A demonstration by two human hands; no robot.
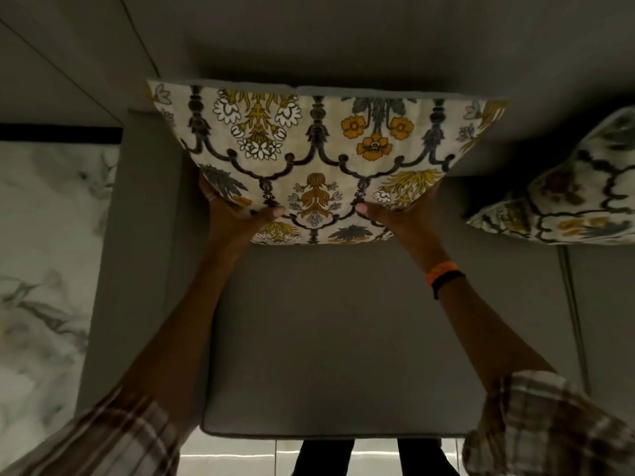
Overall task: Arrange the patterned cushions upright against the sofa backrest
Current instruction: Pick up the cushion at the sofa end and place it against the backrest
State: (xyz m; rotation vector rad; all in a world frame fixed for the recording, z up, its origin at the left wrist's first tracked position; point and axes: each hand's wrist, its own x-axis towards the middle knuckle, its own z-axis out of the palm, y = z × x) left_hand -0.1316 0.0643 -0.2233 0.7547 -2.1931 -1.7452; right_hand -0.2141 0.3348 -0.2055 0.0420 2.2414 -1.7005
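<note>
A cream cushion (323,146) with yellow flowers and dark scrolls stands tilted over the grey sofa seat (336,331), its top edge near the backrest (326,53). My left hand (233,211) grips its lower left corner, thumb on the front face. My right hand (402,214) holds the lower right corner the same way. A second patterned cushion (570,194) lies tilted at the right edge of the view, on the seat against the backrest.
The sofa's grey left armrest (144,235) runs down beside the seat. A white marbled floor (44,255) lies to the left. A seam (570,304) divides this seat cushion from the one on the right. My legs (371,458) stand at the seat's front edge.
</note>
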